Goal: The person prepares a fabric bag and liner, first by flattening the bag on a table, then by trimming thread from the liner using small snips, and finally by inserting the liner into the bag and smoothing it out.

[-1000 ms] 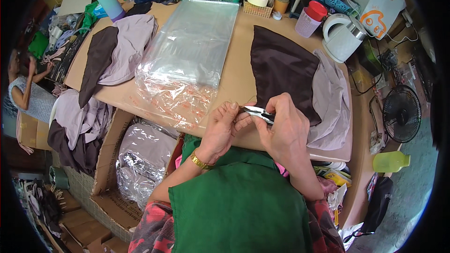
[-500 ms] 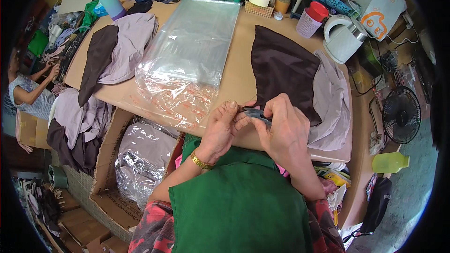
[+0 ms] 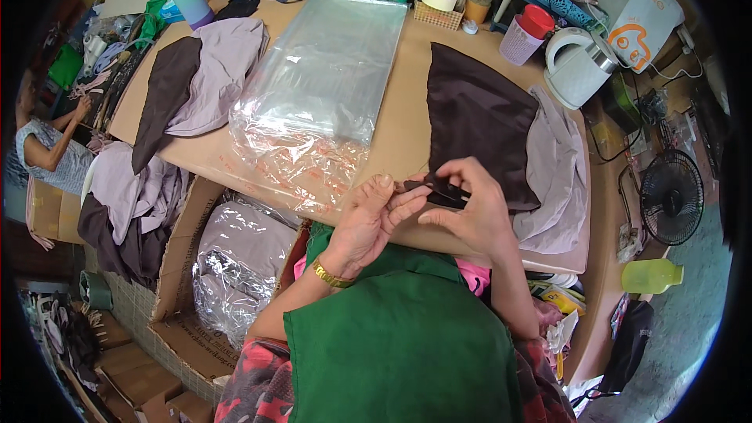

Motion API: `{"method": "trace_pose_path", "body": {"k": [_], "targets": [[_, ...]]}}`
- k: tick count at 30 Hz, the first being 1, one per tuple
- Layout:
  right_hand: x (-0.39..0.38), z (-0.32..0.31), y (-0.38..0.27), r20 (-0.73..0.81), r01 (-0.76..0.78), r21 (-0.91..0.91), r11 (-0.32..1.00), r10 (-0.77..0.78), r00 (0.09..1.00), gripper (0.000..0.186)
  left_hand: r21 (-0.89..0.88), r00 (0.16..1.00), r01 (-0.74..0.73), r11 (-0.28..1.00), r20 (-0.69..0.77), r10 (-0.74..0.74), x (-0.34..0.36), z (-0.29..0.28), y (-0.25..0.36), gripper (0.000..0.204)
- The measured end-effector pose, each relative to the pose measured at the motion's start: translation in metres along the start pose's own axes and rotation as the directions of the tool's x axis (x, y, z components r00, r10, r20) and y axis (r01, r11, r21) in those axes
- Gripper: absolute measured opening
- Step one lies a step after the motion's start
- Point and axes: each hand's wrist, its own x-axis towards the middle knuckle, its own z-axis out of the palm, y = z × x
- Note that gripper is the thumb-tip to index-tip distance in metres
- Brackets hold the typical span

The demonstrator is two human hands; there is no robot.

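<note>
My left hand [image 3: 363, 219], with a gold watch on its wrist, is held over the table's near edge. Its thumb and fingers pinch a small dark strip [image 3: 412, 185], too small to identify. Facing it, my right hand [image 3: 484, 207] holds small dark thread snips [image 3: 448, 193], partly hidden by the fingers, their tip close to the strip. The right thumb stands apart from the index finger. Just beyond the right hand lies a dark brown cloth piece [image 3: 478, 121], with a pale mauve cloth [image 3: 560, 180] along its right side.
Clear plastic bags [image 3: 333, 55] lie stacked mid-table, left of more mauve and brown cloth [image 3: 223, 70]. A cardboard box [image 3: 184, 258] of bagged cloth stands below the left edge. A white kettle [image 3: 578, 69] and a fan [image 3: 672, 196] are at right. Another person [image 3: 55, 149] works far left.
My right thumb and fingers have spread apart around the snips. The left fingers have straightened a little while still pinching the dark strip. The view has shifted slightly.
</note>
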Motion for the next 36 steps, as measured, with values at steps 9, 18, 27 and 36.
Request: {"method": "trace_pose_path", "body": {"k": [9,18,27,36], "targets": [[-0.044,0.028,0.086,0.07,-0.173,0.156,0.973,0.163,0.984,0.012,0.655,0.942,-0.2,0.729,-0.076,0.327,-0.023,-0.095,0.038,0.009],[-0.033,0.022,0.062,0.082,-0.253,0.435,0.864,0.242,0.967,0.013,0.789,0.952,-0.304,0.535,0.269,0.144,0.033,-0.031,-0.02,0.027],[-0.035,0.024,0.065,0.014,-0.372,0.525,0.766,0.428,0.903,0.017,0.64,0.925,-0.238,0.731,-0.079,0.37,0.039,-0.081,0.018,0.022],[-0.028,0.022,0.042,0.028,-0.367,0.593,0.717,0.437,0.899,0.018,0.904,0.975,-0.216,0.369,0.182,0.125,0.03,0.0,-0.003,0.016]]}}
